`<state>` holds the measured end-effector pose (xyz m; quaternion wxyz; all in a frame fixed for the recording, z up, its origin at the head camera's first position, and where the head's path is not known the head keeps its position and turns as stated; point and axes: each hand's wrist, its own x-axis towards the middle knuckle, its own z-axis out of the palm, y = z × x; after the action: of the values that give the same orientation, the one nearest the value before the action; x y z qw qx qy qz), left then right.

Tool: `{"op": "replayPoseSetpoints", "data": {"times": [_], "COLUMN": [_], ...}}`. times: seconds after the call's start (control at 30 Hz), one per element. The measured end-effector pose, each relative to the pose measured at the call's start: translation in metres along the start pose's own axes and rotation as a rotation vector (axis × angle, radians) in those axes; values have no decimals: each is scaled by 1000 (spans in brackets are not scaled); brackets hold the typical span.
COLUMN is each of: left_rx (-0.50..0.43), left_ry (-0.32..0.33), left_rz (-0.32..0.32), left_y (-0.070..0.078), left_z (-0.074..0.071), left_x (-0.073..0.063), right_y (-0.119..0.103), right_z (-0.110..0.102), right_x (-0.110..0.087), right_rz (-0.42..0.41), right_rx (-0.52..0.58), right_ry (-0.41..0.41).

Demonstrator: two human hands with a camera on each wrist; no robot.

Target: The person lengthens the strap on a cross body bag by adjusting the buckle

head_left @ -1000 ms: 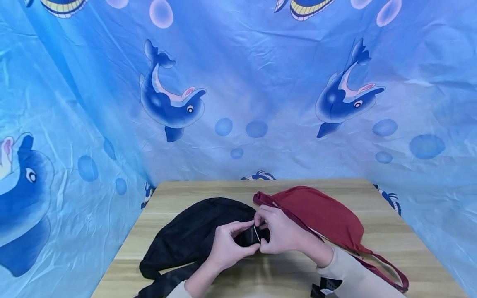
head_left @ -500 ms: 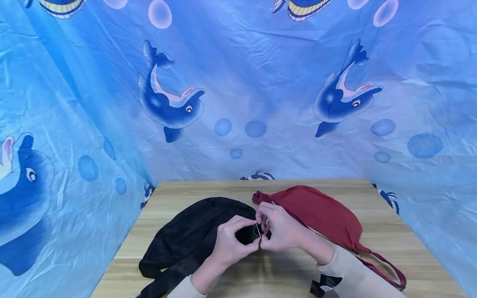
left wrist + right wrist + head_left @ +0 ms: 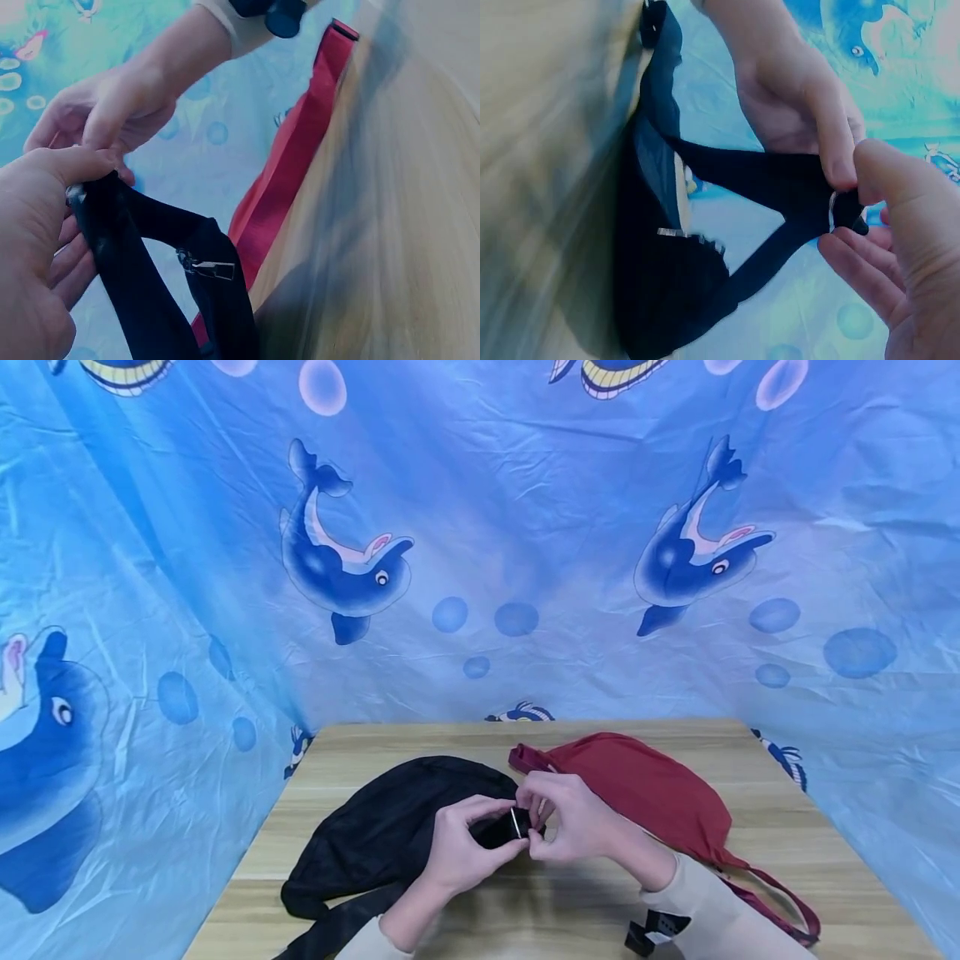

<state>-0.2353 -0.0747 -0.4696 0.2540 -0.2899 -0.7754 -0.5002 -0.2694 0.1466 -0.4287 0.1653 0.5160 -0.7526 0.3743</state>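
Note:
A black fabric waist bag (image 3: 397,822) lies on the left of the table. Its black strap (image 3: 139,281) rises in a loop above the table. My left hand (image 3: 459,847) pinches that strap between thumb and fingers, just beside a thin silvery slider (image 3: 832,212). On the slider's other side, my right hand (image 3: 572,820) pinches the short black end of the strap with thumb and fingertips. Both hands nearly meet in front of the black bag. The fingers partly hide the strap end. A metal zip pull (image 3: 214,268) shows on the black bag.
A red waist bag (image 3: 637,785) lies behind and right of my right hand, its red strap (image 3: 798,906) looping toward the front right. Beside the right sleeve is a small black device (image 3: 658,932). A blue dolphin-print sheet (image 3: 525,543) hangs around the wooden table (image 3: 810,877).
My right hand has shifted slightly to the right, and its fingers have changed their place on the strap end. The left hand stays nearly where it was, holding the strap.

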Motion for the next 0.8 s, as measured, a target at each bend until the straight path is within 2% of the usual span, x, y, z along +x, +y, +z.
{"op": "replayPoseSetpoints", "data": {"times": [0.1, 0.17, 0.3, 0.37, 0.43, 0.5, 0.57, 0.7, 0.8], "left_rx": [-28, -56, -160, -194, -204, -175, -108, 14, 13], "left_ry": [-1, -2, -32, -50, -67, -82, -90, -74, -52], "left_rz": [-64, -101, -191, -226, -240, -225, -162, -54, -59], "left_y": [1, 1, 3, 4, 5, 6, 6, 2, -1], "left_z": [-6, -9, -12, -13, -14, -15, -16, -15, -15], "left_x": [-2, -2, 0, 1, 2, 3, 4, 5, 4], "right_y": [1, 1, 0, 0, 0, 0, 1, 3, 4], "right_z": [-3, -6, -11, -12, -13, -12, -10, -2, 3], "right_x": [2, 4, 6, 6, 5, 4, 2, -1, -2], "right_rz": [-23, 12, 181, 261, 307, 306, 277, 221, 209], "right_rx": [19, 55, 173, 209, 241, 238, 224, 221, 223], "right_ry": [0, -38, -131, -142, -143, -139, -118, 5, 87]}}
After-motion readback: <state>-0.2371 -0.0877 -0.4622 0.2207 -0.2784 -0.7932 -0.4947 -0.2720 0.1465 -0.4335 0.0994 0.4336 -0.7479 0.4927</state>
